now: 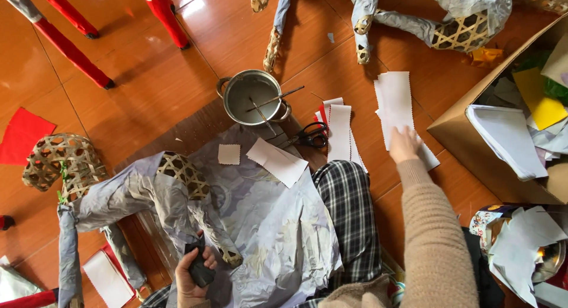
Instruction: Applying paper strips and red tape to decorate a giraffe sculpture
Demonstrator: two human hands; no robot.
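Left hand (192, 275): low in view, fingers curled tight around a small dark object (200, 271); what the object is cannot be told.
Right hand (404, 144): reaches out in a tan sleeve, fingers flat and spread on a stack of white paper strips (395, 101); it grips nothing.
Strips: lie on the wooden floor (154, 89), between the scissors and the cardboard box (473, 142).
Frame (177, 187): woven bamboo figure partly covered in grey paper, just above the left hand, lying on a grey sheet (278, 237).
Pot (253, 97): steel, with two sticks inside, beyond the sheet.
Scissors (309, 135): black-handled, on the floor beside more white strips (339, 132).
Paper pieces (277, 161): white, lying on the sheet near a plaid-trousered knee (346, 195).
Red paper (22, 133): at the far left, beside another bare bamboo frame (62, 160).
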